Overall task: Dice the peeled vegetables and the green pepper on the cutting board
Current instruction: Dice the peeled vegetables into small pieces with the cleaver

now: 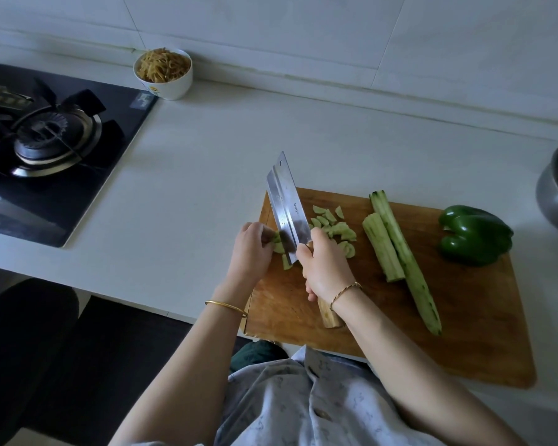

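I am working in dim, cool light. My cleaver [287, 207] is glinting softly; the view's edges are bowing.

Home kitchen — gas hob [50, 136], countertop [207, 149].

2 veg sticks [409, 265], 1 pepper [474, 235], 1 cleaver [287, 207]

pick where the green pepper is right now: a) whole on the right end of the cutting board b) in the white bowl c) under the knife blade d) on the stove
a: the green pepper sits whole at the right end of the cutting board, well away from the cleaver.
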A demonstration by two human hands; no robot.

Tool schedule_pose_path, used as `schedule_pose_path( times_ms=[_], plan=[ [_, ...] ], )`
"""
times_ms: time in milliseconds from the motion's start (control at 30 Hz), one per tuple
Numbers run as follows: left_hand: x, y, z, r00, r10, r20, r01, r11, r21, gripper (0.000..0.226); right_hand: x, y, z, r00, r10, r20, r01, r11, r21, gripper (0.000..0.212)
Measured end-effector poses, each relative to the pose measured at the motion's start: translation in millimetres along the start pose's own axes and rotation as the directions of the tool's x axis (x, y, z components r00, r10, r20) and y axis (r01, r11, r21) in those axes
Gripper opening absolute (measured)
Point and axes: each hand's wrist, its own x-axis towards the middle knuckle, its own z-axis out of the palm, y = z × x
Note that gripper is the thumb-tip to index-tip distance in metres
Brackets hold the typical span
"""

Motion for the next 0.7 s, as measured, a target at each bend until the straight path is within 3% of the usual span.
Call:
schedule_pose_path(
  times_ms=[533,700],
  plan=[
    [1.1,-0.2,-1.3,1.000,0.005,0.018,-0.005,1.000,0.019,0.014,11.9,-5.4,10.9,0.999,0.042,-0.034,-0.042,0.999,-0.012,0.012],
    [-0.1,1.3,-2.5,1.000,-0.009,0.029,0.009,1.000,-0.004,0.016,17.6,-3.6,8.0,0.997,0.054,-0.046,-0.048,0.990,0.131,0.019]
  ],
)
